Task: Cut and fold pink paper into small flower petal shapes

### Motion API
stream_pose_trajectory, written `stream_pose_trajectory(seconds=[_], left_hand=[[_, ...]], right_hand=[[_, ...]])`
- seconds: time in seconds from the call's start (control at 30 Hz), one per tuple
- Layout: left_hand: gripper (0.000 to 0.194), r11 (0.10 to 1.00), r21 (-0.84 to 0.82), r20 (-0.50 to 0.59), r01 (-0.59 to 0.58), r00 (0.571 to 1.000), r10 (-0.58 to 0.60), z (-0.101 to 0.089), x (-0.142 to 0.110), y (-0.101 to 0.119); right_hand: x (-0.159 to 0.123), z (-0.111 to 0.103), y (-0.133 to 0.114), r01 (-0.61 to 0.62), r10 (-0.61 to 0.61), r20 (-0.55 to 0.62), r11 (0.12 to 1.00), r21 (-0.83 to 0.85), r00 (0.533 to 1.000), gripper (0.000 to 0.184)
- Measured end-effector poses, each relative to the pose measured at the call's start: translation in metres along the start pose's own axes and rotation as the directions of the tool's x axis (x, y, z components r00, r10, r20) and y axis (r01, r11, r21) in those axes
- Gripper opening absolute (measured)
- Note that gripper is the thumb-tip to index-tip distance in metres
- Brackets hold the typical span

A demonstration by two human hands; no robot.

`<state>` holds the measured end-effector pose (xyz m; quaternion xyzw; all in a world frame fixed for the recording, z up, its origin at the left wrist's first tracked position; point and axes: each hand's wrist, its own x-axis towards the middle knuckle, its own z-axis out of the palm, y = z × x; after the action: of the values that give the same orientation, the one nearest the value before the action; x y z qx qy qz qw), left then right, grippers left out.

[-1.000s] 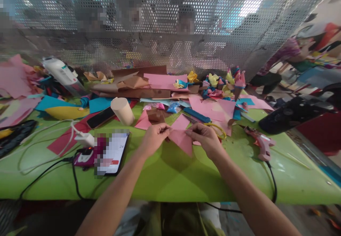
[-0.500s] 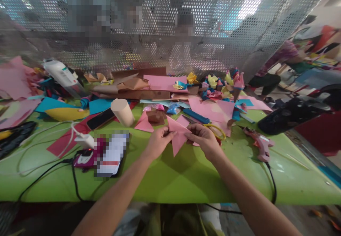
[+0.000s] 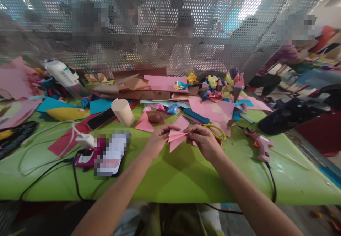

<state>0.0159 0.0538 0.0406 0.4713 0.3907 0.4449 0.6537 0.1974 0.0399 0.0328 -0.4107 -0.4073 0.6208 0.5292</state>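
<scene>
The folded pink paper (image 3: 176,139) is held above the green table (image 3: 170,186), between both hands. The left hand (image 3: 157,140) clamps its left side—thumb against fingers; the right hand (image 3: 204,140) clamps its right side likewise. A cream tube (image 3: 123,112) stands beyond the left hand; a pink glue gun (image 3: 262,144) lies at far right.

A single head-worn view, forward and down over the green table (image 3: 170,184), hands (image 3: 157,141) near and central.
</scene>
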Motion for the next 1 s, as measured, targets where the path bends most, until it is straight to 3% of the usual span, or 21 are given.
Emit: stream_pose_trajectory(seconds=[0.1,0.23,0.4,0.53,0.7,0.87,1.0], left_hand=[[0.020,0.990,-0.110,0.024,0.094,0.996,-0.091,0.0004,-0.0026,0.0022],[0.034,0.958,-0.151,0.159,0.242,0.963,-0.218,-0.0005,-0.0048,0.0004],[0.037,0.939,-0.169,0.230,0.301,0.938,-0.259,-0.0005,-0.0006,-0.0065],[0.041,0.931,-0.201,0.233,0.306,0.938,-0.258,0.0022,-0.0006,-0.0052],[0.037,0.974,-0.067,0.166,0.215,0.965,-0.202,0.0063,-0.0057,-0.0029],[0.033,0.994,0.040,0.040,0.099,0.994,-0.101,0.0063,-0.0045,-0.0057],[0.034,0.995,0.059,0.038,0.083,0.996,-0.085,0.0061,-0.0035,-0.0056]], right_hand=[[0.0000,-0.0008,0.0004,0.035,-0.036,-0.008,0.999,-0.041,0.999,0.012],[0.0004,-0.0009,0.0006,0.085,-0.087,-0.029,0.995,-0.047,0.996,0.009],[-0.0003,0.0001,0.0020,0.118,-0.127,-0.064,0.985,-0.128,0.990,0.006],[-0.0012,0.0006,0.0028,0.169,-0.190,-0.077,0.960,-0.222,0.979,0.006],[-0.0021,0.0026,0.0016,0.239,-0.264,-0.032,0.912,-0.333,0.964,0.010],[-0.0016,0.0000,-0.0016,0.171,-0.195,-0.086,0.958,-0.229,0.977,0.029],[-0.0010,-0.0023,-0.0048,0.110,-0.135,-0.090,0.966,-0.234,0.987,0.032]])
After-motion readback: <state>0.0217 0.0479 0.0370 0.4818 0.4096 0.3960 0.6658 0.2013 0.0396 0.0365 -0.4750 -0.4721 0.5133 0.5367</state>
